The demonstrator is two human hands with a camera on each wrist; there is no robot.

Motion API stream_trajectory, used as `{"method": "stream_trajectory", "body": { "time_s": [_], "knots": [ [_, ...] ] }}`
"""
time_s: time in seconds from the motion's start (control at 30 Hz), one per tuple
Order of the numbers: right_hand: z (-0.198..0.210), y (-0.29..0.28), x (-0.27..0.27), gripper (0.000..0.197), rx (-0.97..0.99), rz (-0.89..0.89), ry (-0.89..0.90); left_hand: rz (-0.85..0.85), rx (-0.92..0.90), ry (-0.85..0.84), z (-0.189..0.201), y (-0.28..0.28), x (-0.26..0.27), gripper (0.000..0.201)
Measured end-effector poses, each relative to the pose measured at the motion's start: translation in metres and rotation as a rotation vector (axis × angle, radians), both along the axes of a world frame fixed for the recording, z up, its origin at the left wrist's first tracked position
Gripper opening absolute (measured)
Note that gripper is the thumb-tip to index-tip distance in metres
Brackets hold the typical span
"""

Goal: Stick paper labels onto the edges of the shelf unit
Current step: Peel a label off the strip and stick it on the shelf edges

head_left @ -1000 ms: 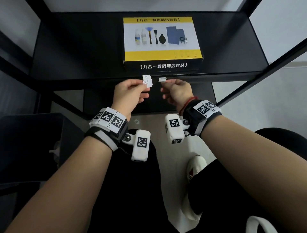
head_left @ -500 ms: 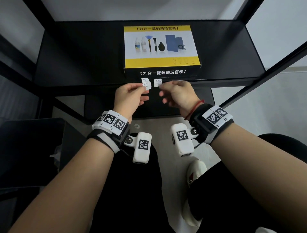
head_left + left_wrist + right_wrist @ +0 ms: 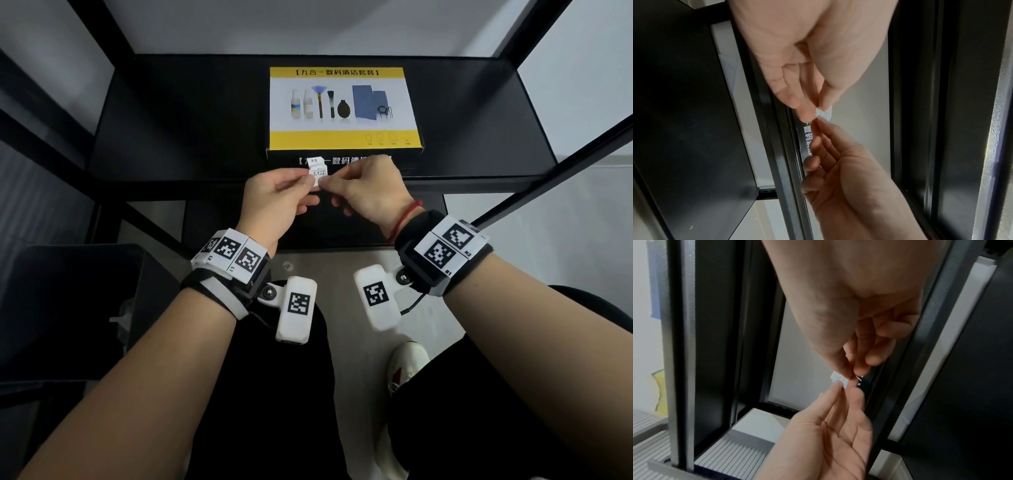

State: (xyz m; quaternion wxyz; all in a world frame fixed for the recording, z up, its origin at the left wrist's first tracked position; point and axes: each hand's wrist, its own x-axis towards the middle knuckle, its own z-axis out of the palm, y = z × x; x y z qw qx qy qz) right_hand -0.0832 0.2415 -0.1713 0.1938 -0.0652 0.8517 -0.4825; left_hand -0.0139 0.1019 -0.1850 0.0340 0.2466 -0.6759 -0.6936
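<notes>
A small stack of white paper labels (image 3: 317, 168) is held just above the front edge of the black shelf (image 3: 171, 186). My left hand (image 3: 310, 180) pinches the stack between thumb and forefinger. My right hand (image 3: 325, 183) meets it from the right and pinches a label at the stack's lower corner. In the left wrist view the left hand (image 3: 818, 110) holds the labels (image 3: 826, 112), and the right hand (image 3: 816, 123) touches them from below. In the right wrist view the right hand (image 3: 850, 374) nips the label (image 3: 837, 378) against the left hand (image 3: 844, 389).
A yellow and white cleaning-kit box (image 3: 342, 109) lies on the shelf just behind the hands. Black diagonal struts (image 3: 548, 174) cross at the right and left. A dark bin (image 3: 68, 308) stands at the lower left. A white shoe (image 3: 407, 366) is on the floor.
The right hand, which held a single label apart from the left hand's stack, has moved left. Both hands' fingertips now meet at the labels.
</notes>
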Motion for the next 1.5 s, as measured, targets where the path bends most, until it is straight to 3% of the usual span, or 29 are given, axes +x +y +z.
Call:
{"method": "stream_trajectory", "body": {
  "time_s": [0.13,0.27,0.4,0.57,0.63,0.8,0.93,1.0,1.3,1.5],
  "knots": [
    [0.008,-0.002,-0.008,0.026,0.077,0.033,0.068,0.014,-0.01,0.006,0.005,-0.01,0.003,0.01],
    [0.013,-0.013,-0.013,0.021,-0.188,0.07,-0.079,0.017,-0.012,-0.008,0.011,-0.021,0.007,0.013],
    [0.018,-0.034,-0.011,0.01,-0.268,0.179,-0.101,0.06,-0.038,-0.02,0.016,-0.037,0.018,0.019],
    [0.018,-0.073,-0.002,0.008,-0.255,0.344,-0.028,0.142,-0.069,-0.01,0.024,-0.064,0.042,0.021],
    [0.019,-0.089,0.003,0.001,-0.246,0.417,-0.002,0.199,-0.023,-0.016,0.027,-0.075,0.051,0.019],
    [0.019,-0.125,0.018,0.006,-0.221,0.531,0.033,0.336,0.125,-0.063,0.031,-0.104,0.073,0.026],
    [0.022,-0.143,0.031,0.007,-0.182,0.651,0.063,0.386,0.161,-0.093,0.03,-0.119,0.087,0.042],
    [0.024,-0.146,0.034,0.005,-0.169,0.689,0.088,0.394,0.162,-0.087,0.029,-0.123,0.091,0.037],
    [0.016,-0.136,0.03,0.008,-0.17,0.594,0.157,0.264,0.115,-0.018,0.019,-0.128,0.09,0.027],
    [0.009,-0.151,0.04,0.018,-0.052,0.669,0.312,0.354,0.019,-0.012,0.008,-0.139,0.103,0.019]
  ]
}}
